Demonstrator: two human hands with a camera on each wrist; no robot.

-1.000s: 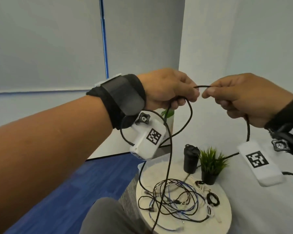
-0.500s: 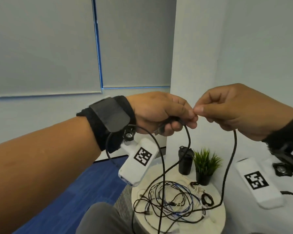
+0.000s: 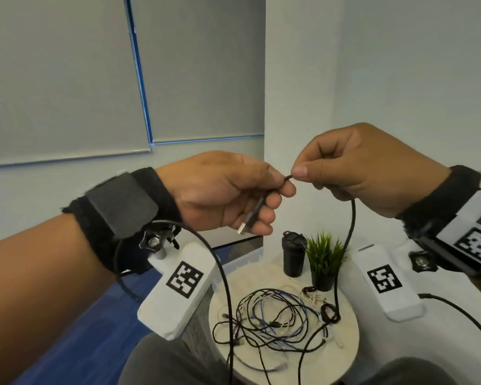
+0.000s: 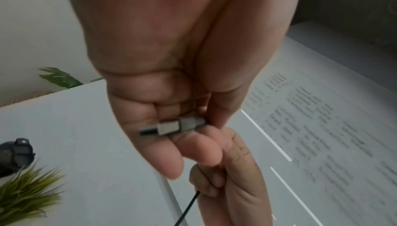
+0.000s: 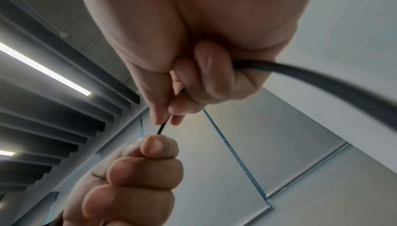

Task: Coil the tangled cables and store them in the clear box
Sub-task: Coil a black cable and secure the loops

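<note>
My left hand (image 3: 278,190) grips a black cable just behind its USB plug (image 3: 249,220), and the metal plug (image 4: 169,127) sticks out below the curled fingers. My right hand (image 3: 300,170) pinches the same black cable (image 3: 351,232) right beside the left fingertips. From the right hand the cable drops to the table. The right wrist view shows a short stretch of the cable (image 5: 163,126) between the two hands. A tangle of black, blue and white cables (image 3: 272,320) lies on the round table below. No clear box is in view.
On the round white table (image 3: 347,345) stand a black tumbler (image 3: 293,255) and a small potted plant (image 3: 324,259) at the back. Two small dark coiled bundles (image 3: 329,312) lie beside the tangle. A white wall rises on the right, and blue floor shows on the left.
The hands have sunk lower in the view. They met half a second ago and stay close together. The USB plug now shows below my left fingers, and the hanging cable drops from the right hand.
</note>
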